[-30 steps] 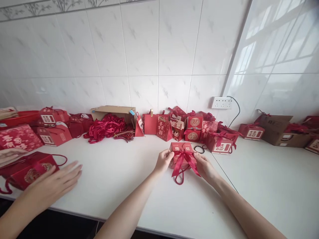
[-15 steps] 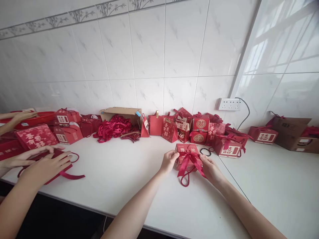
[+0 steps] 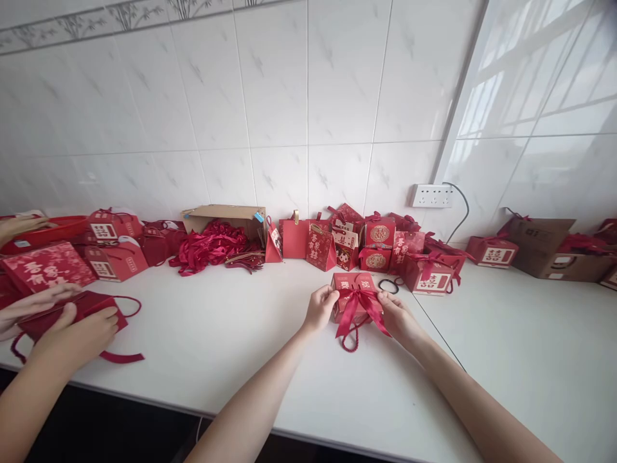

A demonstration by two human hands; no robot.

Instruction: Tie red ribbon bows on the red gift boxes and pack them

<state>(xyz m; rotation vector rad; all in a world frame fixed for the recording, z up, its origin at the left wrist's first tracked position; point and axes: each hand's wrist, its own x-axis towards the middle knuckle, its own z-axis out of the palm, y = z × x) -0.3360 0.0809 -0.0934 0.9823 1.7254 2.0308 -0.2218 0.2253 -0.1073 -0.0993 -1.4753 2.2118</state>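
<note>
A red gift box with pale lettering stands on the white table in front of me. Across it lies a satin ribbon bow, its two tails hanging over the near side. My left hand pinches the bow's left loop at the box's edge. On the other side, my right hand grips the right loop between thumb and fingers. Below the tails, a twisted red cord handle rests on the table. Just behind my right hand is a black ring.
Finished-looking red boxes line the wall. A cardboard box with a heap of red ribbons stands left of centre. Another person's hand works on a dark red box at left. A power strip is on the wall.
The whole view has shifted slightly, so everything appears a little further left. My hands keep their pinch on the bow. The other person's hands have moved on their box.
</note>
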